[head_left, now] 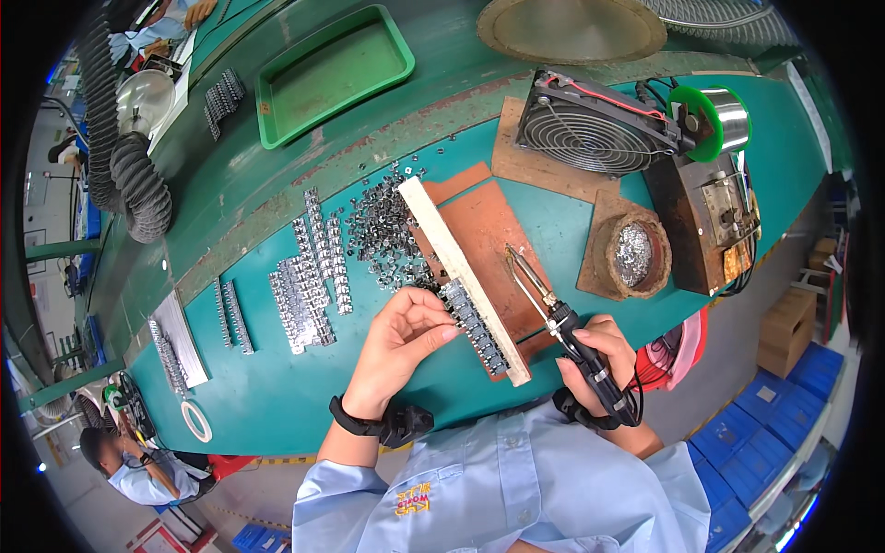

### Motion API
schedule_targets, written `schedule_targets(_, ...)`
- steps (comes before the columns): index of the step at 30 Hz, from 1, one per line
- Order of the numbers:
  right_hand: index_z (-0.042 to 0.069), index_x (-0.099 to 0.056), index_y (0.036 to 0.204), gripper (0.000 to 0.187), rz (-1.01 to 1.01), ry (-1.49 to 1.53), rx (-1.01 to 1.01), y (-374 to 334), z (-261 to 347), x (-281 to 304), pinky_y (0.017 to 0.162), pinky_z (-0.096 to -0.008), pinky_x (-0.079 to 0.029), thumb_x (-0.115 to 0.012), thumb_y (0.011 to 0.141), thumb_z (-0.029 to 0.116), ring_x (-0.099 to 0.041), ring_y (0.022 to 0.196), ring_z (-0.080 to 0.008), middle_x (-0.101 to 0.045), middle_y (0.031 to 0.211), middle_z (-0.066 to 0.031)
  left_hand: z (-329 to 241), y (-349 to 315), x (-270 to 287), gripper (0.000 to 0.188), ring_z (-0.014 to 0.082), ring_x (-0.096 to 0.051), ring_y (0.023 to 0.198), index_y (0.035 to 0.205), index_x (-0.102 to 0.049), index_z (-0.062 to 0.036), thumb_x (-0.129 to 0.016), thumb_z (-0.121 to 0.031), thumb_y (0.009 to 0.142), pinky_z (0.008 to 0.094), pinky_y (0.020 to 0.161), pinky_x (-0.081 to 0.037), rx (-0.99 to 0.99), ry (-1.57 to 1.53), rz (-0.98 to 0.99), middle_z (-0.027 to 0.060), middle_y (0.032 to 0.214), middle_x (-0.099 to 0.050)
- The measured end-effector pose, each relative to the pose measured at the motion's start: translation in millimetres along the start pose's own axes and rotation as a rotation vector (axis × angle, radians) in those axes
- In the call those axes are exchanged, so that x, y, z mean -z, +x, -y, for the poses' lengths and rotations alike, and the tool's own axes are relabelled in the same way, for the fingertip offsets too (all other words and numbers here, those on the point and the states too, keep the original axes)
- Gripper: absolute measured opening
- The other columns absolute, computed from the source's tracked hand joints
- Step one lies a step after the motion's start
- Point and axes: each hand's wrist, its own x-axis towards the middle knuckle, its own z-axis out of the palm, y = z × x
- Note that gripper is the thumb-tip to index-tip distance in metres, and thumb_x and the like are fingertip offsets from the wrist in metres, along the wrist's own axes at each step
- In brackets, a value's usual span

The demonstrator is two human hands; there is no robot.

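Observation:
My left hand (392, 343) is closed, thumb and fingers pinching at the upper-left side of a strip of small dark and silver components (479, 334). The strip lies along the left edge of a pale wooden bar (454, 256), which sits slantwise on a reddish-brown board (489, 230). My right hand (604, 348) is wrapped round the black handle of a soldering iron (573, 334) with a thin metal tube beside its tip. The iron points up and left over the board, its tip apart from the strip. Left of the bar is a heap of small metal parts (378, 226).
Finished-looking component strips (300, 309) lie left on the green mat. A fan (590, 129), solder spool (728, 122), round pot (636, 253) and brown box (687, 221) stand at right. A green tray (267, 111) is behind; a tape roll (195, 420) lies near left. A co-worker (152, 470) sits at far left.

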Motion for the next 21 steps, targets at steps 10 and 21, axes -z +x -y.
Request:
schedule_targets(10, 0.001, -0.056, 0.098, 0.038, -0.079, 0.046, -0.03, 2.8, 6.5, 0.8, 0.059, -0.0329, -0.041, -0.074, 0.064, 0.003, -0.051, 0.059, -0.0222, -0.057, 0.07, -0.0089, 2.4, -0.1, -0.4, 0.024, 0.0064, -0.057, 0.079, 0.098, -0.049, -0.0052, -0.062, 0.004, 0.08, 0.0199, 0.074, -0.046, -0.006, -0.028, 0.006, 0.0001, 0.083, -0.059)
schedule_targets(21, 0.002, -0.055, 0.091, 0.037, 0.147, 0.057, 0.071, 13.6, 29.5, 21.8, 0.065, -0.0348, -0.038, -0.073, 0.068, 0.025, -0.05, 0.054, -0.0185, -0.054, 0.062, -0.0055, 4.3, 1.1, 3.1, 0.024, 0.0063, -0.057, 0.081, 0.099, -0.048, -0.0057, -0.062, 0.002, 0.081, 0.0206, 0.074, -0.045, -0.015, -0.036, 0.046, -0.0004, 0.083, -0.059)
